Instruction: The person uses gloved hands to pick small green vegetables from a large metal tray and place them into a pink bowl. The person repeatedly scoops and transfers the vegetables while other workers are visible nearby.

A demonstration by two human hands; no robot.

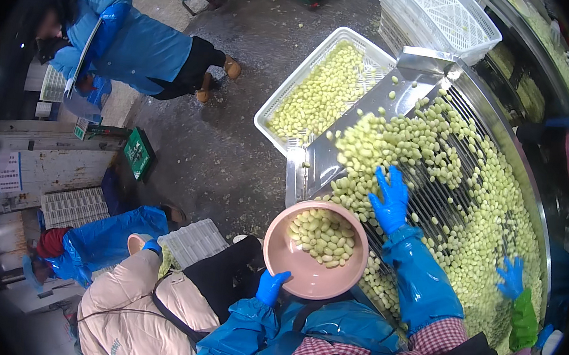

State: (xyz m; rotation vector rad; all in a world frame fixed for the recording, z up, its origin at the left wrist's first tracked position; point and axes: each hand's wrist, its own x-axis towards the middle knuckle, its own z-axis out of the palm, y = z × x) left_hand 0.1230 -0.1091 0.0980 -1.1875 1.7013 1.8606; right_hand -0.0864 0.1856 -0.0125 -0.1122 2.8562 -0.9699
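My left hand (272,288), in a blue glove, grips the near rim of a pink plastic basin (325,284). A heap of pale green oval fruits (322,235) lies at the basin's far side. My right hand (390,199), gloved in blue with the fingers apart, lies over loose green oval fruits (370,144) on a metal sorting table (316,168) with a slatted bed. Beyond its chute-like edge, a white perforated plastic crate (270,134) holds many of the same fruits.
Stacked white crates (448,24) stand at the upper right. A co-worker's gloved hand (512,278) is over the fruits at right. A person in a pale jacket (123,300) is close on my left; another in blue (133,40) stands farther off. A green platform scale (138,153) sits on the floor.
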